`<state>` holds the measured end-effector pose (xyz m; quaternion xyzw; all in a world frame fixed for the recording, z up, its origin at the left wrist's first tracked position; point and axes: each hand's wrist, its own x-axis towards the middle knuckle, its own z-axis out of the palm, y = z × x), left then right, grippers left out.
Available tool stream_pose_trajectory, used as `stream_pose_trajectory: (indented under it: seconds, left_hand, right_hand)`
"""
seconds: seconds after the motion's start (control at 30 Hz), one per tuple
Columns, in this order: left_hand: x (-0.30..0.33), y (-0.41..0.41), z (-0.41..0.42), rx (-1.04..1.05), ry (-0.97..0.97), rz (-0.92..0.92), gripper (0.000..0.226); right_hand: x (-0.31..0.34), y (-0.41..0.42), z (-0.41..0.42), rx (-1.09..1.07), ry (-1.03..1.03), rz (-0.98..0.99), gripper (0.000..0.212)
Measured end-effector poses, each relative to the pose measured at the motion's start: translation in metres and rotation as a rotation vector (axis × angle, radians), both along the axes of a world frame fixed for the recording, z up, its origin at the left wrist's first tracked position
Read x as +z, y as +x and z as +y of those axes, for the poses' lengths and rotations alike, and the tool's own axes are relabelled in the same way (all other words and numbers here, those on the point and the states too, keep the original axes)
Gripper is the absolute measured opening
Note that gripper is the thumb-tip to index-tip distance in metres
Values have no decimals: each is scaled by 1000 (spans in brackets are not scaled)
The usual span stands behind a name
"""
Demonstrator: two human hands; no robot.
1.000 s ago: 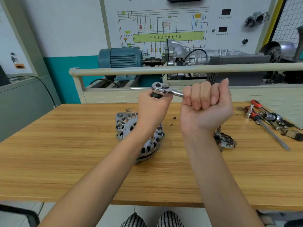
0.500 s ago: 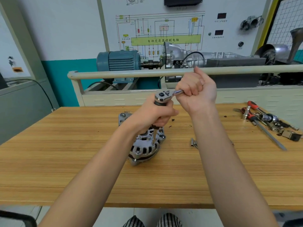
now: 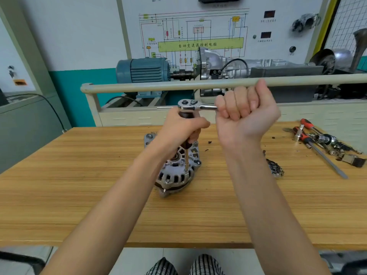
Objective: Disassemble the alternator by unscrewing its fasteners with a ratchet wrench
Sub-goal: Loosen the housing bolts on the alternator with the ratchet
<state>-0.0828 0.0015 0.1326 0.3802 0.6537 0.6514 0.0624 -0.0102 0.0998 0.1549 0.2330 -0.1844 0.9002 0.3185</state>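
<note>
The silver alternator (image 3: 176,175) lies on the wooden table (image 3: 79,185) in the middle of the view. A chrome ratchet wrench (image 3: 190,106) stands above it on a long extension bar (image 3: 186,157) whose tip meets the alternator's housing. My left hand (image 3: 180,130) grips the dark upper part of the extension just under the ratchet head. My right hand (image 3: 246,116) is curled round the ratchet's handle, which points right and is hidden inside my fist. My left forearm covers part of the alternator.
A dark removed part (image 3: 275,168) lies right of my right forearm. Red-handled screwdrivers (image 3: 305,135), sockets and small parts are scattered at the table's far right. Behind the table stand a beige rail (image 3: 178,87), a blue motor (image 3: 143,70) and a wiring panel.
My right hand has swung the ratchet handle back to the right, from pointing away to pointing sideways. My left hand kept hold of the extension.
</note>
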Motion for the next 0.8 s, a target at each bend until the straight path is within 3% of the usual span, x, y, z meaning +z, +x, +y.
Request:
stream_pose_trajectory:
  seconds: [0.13, 0.2, 0.27, 0.37, 0.47, 0.57, 0.67, 0.8]
  left_hand:
    - [6, -8, -10, -491, -164, -56, 35]
    - [4, -4, -7, -523, -174, -84, 36]
    - [2, -2, -3, -395, -129, -82, 41]
    - [1, 2, 6, -84, 3, -97, 44]
    - [-4, 10, 21, 297, 145, -73, 42]
    - [-10, 14, 29, 449, 197, 34, 44]
    - [-8, 10, 20, 295, 137, 23, 40]
    - [3, -2, -3, -175, -76, 38, 38]
  right_hand:
    - [8, -21, 24, 473, -87, -81, 65]
    - [7, -26, 27, 579, -128, -83, 64]
    - [6, -25, 25, 501, -188, -89, 63]
    - [-1, -13, 13, 219, -219, -64, 62]
    - [-11, 4, -9, -78, -92, 53, 63]
    - [-22, 13, -28, -286, 17, 185, 56]
    - [-18, 12, -21, -228, 35, 165, 58]
    - [0, -7, 17, 201, -83, -42, 63]
